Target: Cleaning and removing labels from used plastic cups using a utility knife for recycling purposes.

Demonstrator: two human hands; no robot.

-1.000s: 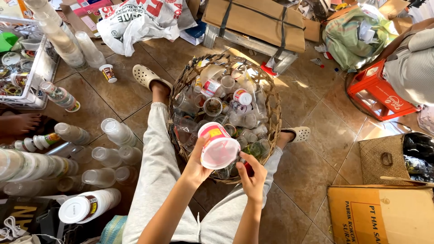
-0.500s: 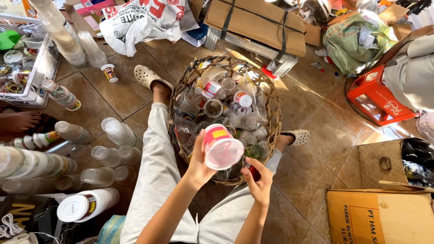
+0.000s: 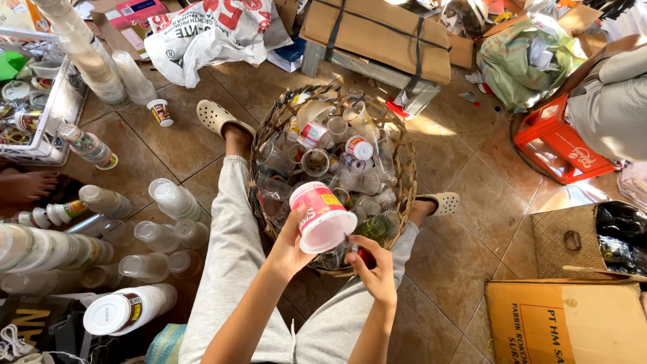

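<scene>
Fingers of left hand [image 3: 290, 244] grip round pink plastic cup [image 3: 321, 217] over woven basket [image 3: 403, 176].

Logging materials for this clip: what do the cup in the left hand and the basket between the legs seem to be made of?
The pink cup in the left hand looks like thin glossy plastic: printed pink wall, whitish translucent base catching light. The basket looks like woven cane or rattan, matte brown, with open crossed strips along its rim. The right hand pinches something small; its material is unclear.

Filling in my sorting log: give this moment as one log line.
left hand: holds pink cup | right hand: at cup rim, holds small dark item | below: woven basket of plastic cups | seated on tile floor
</scene>
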